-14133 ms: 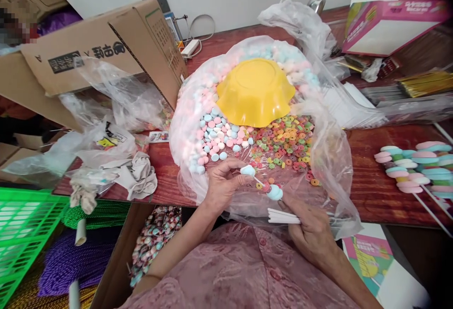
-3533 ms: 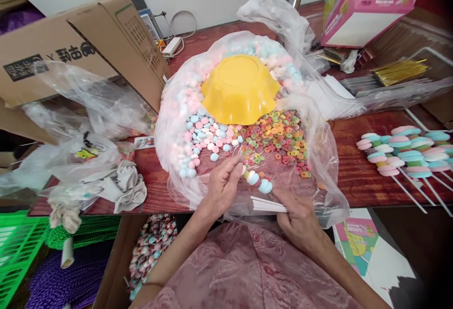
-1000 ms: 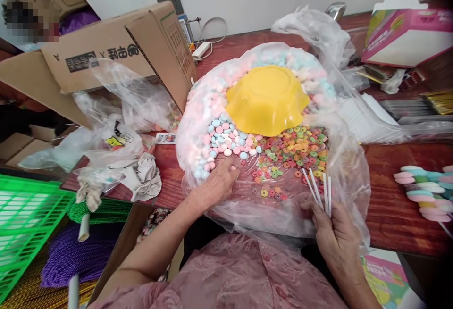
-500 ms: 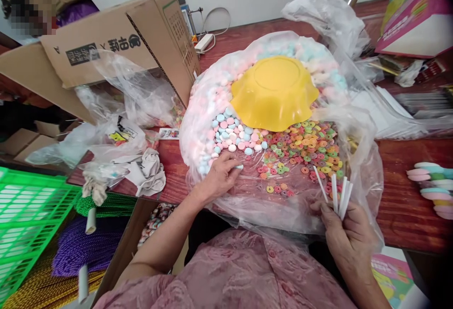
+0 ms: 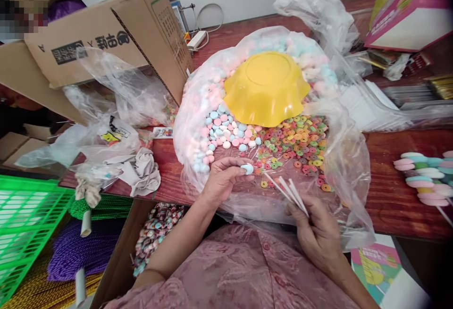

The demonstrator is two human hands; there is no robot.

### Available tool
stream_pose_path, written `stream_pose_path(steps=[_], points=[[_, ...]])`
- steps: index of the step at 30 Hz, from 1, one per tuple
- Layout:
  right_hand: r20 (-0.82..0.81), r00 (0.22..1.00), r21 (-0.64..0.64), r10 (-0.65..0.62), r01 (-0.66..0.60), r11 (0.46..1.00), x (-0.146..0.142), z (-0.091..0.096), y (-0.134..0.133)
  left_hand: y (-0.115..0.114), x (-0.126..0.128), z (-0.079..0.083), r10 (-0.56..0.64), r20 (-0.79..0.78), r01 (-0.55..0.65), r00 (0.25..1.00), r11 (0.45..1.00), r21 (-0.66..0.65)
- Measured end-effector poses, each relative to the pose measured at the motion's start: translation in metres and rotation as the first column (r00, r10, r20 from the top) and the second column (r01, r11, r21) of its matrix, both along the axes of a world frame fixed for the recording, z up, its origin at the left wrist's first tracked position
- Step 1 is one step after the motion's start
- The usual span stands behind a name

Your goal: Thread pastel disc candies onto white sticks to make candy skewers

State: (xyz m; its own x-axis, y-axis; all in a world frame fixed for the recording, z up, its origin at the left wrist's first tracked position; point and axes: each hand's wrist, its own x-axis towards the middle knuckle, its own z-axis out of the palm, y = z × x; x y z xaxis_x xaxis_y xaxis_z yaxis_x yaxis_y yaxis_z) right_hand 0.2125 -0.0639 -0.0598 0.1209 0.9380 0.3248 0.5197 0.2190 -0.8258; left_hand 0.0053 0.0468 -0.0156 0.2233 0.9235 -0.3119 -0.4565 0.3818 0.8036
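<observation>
Between its thumb and fingers, my left hand (image 5: 226, 177) pinches a pale blue marshmallow (image 5: 247, 169). My right hand (image 5: 314, 224) is closed round several thin white sticks (image 5: 292, 193); one leans out, its tip close to the marshmallow but apart from it. Beyond the hands, a clear plastic bag (image 5: 348, 181) lies spread on the table. Loose pink, white and blue marshmallows (image 5: 226, 132) lie on it at left, and small colourful gummy rings (image 5: 300, 141) at right. A yellow wavy-edged bowl (image 5: 267, 89) sits upside down over part of them.
Candy skewers (image 5: 424, 177) lie on the red-brown table (image 5: 382, 205) at right. A cardboard box (image 5: 92, 35) with plastic bags and a crumpled grey cloth (image 5: 141, 172) are at left. Below are a green basket (image 5: 28, 233) and purple cords (image 5: 83, 252). A printed carton (image 5: 403, 14) stands back right.
My left hand has lifted the blue marshmallow off the bag. My right hand has come left towards it with the sticks, one now angled at the marshmallow. The view has shifted slightly.
</observation>
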Motion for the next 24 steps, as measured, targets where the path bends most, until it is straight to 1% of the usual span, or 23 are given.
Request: stream_pose_path(steps=[3,8,10,15,19,22,24], points=[[0.005,0.999,-0.003,0.043,-0.043,0.999,-0.005,0.007,0.003,-0.002,0.005,-0.001,0.009,0.038,-0.009,0.999,1.000,-0.015],[-0.040,0.999,0.006,0.030,-0.029,1.000,-0.006,0.020,0.016,-0.003,0.013,-0.002,0.023,0.078,-0.019,0.997,0.999,-0.051],[-0.035,0.999,-0.014,0.039,-0.039,0.999,-0.007,0.022,0.021,-0.003,0.015,-0.002,0.024,0.078,-0.020,0.997,0.999,-0.051],[-0.032,0.997,-0.082,0.075,-0.077,0.994,-0.011,0.018,0.024,-0.002,0.014,-0.004,0.005,0.036,-0.005,0.999,1.000,0.007],[-0.039,0.997,-0.112,0.063,-0.067,0.991,-0.010,0.014,0.025,0.001,0.013,-0.004,-0.009,0.037,0.009,0.999,1.000,0.009],[-0.033,0.998,-0.131,0.052,-0.056,0.990,-0.008,0.014,0.027,0.003,0.014,-0.005,-0.045,0.024,0.045,0.999,0.999,-0.003],[-0.032,0.998,-0.144,0.057,-0.061,0.988,-0.007,0.016,0.028,0.004,0.015,-0.006,-0.040,0.003,0.040,0.999,0.999,-0.014]])
